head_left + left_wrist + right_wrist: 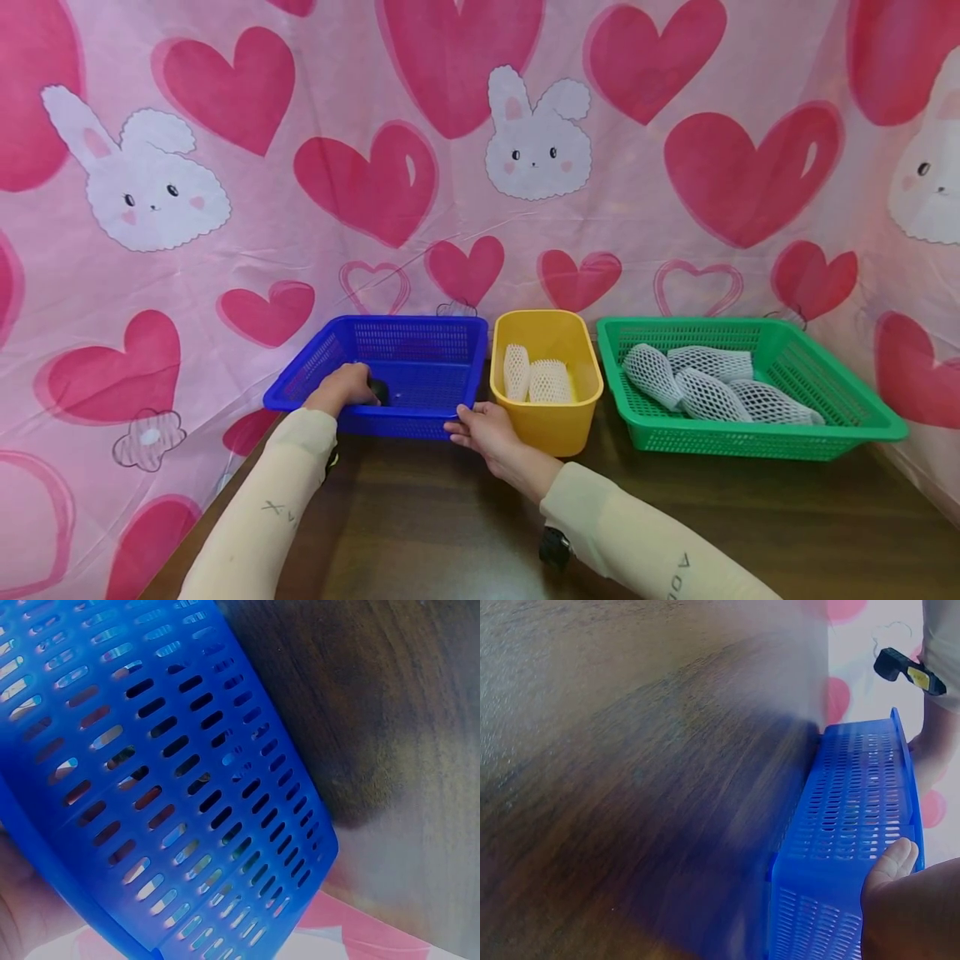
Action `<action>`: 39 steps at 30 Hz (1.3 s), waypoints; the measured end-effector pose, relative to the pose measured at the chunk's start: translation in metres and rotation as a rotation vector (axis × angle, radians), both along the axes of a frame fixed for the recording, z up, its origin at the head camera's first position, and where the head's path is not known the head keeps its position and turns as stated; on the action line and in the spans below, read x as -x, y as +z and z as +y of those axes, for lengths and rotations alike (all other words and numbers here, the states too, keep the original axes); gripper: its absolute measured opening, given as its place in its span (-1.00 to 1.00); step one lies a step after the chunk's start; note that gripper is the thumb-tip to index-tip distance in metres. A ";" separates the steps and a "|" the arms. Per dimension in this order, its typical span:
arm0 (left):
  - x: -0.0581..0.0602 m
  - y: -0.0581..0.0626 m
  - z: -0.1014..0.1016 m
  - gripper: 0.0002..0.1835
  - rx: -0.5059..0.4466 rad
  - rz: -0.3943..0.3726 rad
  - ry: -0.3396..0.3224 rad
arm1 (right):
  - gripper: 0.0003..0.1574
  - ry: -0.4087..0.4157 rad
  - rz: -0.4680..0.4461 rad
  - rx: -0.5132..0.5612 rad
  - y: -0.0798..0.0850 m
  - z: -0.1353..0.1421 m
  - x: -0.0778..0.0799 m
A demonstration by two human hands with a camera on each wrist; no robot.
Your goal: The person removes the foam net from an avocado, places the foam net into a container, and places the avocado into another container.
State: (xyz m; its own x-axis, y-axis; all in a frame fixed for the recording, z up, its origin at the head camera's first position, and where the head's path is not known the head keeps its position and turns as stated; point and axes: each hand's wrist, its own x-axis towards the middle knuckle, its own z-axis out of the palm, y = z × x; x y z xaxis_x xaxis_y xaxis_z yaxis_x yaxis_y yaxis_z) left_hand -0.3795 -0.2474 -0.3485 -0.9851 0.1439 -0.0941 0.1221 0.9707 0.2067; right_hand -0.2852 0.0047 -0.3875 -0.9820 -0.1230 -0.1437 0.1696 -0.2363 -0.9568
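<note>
Left grip (349, 386) sits inside the blue basket (431, 379), a dark item (380, 390) at its fingers, whether clamped I cannot tell, while the right grip (487, 432) pinches the near rim (420, 412), best held firmly against sliding.

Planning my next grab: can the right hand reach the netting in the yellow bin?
Probably yes: the right hand is near the yellow bin, whose open top leaves the netting uncovered.

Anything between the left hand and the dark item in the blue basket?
Nothing visible. In the head view, the left hand is up against the dark item inside the blue basket. The right hand is at the basket's near right corner, off that line.
</note>
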 end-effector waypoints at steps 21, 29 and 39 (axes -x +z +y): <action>0.000 0.001 -0.004 -0.37 -0.022 0.008 -0.012 | -0.67 0.130 0.026 -0.044 0.002 0.010 -0.009; -0.003 0.002 -0.006 -0.35 -0.025 0.025 -0.024 | -0.62 0.183 0.068 -0.095 0.006 0.024 -0.018; -0.009 0.009 -0.007 -0.34 -0.026 0.075 -0.042 | -0.64 0.253 0.101 -0.193 0.028 0.045 -0.036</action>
State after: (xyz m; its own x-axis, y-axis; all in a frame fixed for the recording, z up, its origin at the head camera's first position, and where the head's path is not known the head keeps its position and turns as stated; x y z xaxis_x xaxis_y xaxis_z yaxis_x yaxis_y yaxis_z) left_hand -0.3707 -0.2544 -0.3392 -0.9822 0.1871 -0.0156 0.1791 0.9588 0.2203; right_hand -0.2497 0.0501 -0.3592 -0.9341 -0.3450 -0.0917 0.1020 -0.0120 -0.9947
